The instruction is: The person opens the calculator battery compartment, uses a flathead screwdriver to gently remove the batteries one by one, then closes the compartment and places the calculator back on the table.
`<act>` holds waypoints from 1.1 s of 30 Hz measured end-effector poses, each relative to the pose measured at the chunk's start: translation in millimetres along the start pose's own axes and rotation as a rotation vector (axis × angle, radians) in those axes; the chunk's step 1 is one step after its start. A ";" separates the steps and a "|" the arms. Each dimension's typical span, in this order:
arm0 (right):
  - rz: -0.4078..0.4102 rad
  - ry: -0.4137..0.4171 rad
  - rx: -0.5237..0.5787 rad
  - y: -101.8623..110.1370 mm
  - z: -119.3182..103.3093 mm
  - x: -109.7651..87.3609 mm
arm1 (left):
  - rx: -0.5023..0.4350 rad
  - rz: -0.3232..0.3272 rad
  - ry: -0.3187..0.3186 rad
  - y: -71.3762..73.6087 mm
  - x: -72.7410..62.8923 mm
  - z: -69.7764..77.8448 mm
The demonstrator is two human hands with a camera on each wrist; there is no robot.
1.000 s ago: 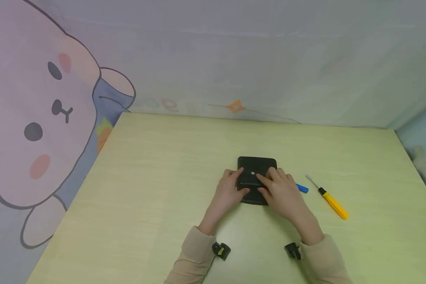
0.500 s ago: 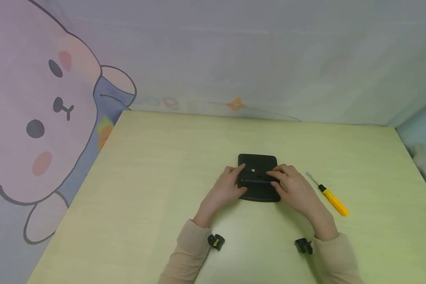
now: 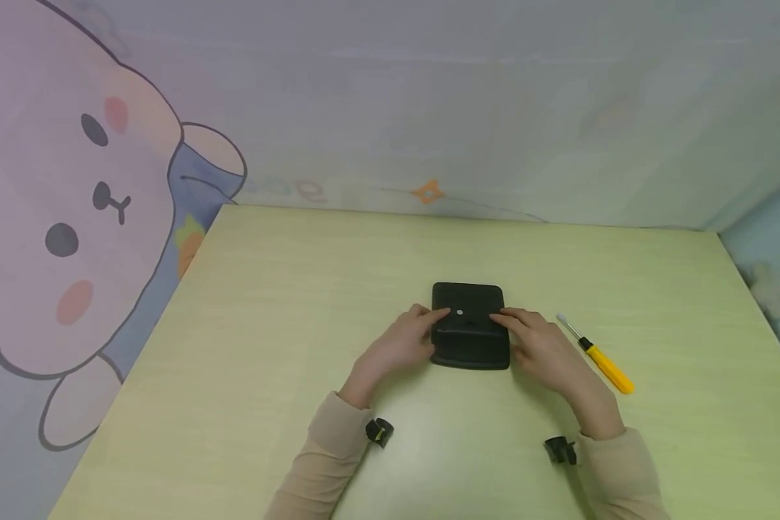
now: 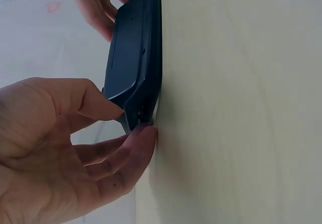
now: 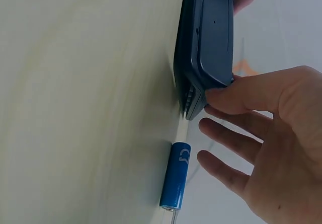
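A black plastic device (image 3: 470,347) with a small white dot on top lies on the table in the head view. My left hand (image 3: 399,339) grips its left side; in the left wrist view the thumb (image 4: 103,105) is on the upper edge and fingers reach to the lower edge. On the opposite side my right hand (image 3: 546,350) pinches the edge near a corner, with its thumb (image 5: 226,99) on the casing and the other fingers spread apart. A blue battery (image 5: 176,176) lies beside the device, below those spread fingers; the right hand hides it in the head view.
A screwdriver (image 3: 607,367) with a yellow handle lies on the table right of the right hand, its tip pointing up and left. Behind the table (image 3: 312,289) hangs a pale cloth (image 3: 377,94) printed with a cartoon animal.
My right hand has moved from the middle of the device to its right edge and now covers the blue battery in the head view. The left thumb has slid back to the left edge.
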State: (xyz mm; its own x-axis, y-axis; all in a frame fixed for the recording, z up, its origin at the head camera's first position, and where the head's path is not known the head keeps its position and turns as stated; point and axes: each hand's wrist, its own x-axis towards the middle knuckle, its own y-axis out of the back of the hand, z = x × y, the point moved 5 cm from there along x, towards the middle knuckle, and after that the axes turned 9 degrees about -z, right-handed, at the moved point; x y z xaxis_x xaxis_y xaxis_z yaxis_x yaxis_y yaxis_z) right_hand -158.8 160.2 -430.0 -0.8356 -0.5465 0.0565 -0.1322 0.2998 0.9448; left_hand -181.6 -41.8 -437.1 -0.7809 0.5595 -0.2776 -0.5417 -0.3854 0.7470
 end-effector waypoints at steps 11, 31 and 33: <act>-0.068 -0.072 -0.076 -3.6 6.2 1.6 | 0.102 -0.008 -0.050 3.3 3.1 -2.8; -0.098 -0.071 -0.108 -4.2 11.2 10.7 | 0.231 0.056 -0.056 1.1 8.6 -1.1; -0.102 -0.073 -0.103 -5.0 12.3 11.3 | 0.239 0.063 -0.053 1.2 9.0 -0.9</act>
State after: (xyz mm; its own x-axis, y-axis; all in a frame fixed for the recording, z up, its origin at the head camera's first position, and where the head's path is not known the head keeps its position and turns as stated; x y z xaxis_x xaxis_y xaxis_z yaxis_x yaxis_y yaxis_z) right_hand -174.1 162.2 -438.0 -0.8574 -0.5109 -0.0615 -0.1662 0.1618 0.9727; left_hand -189.5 -37.8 -439.3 -0.7903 0.5797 -0.1984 -0.3984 -0.2403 0.8852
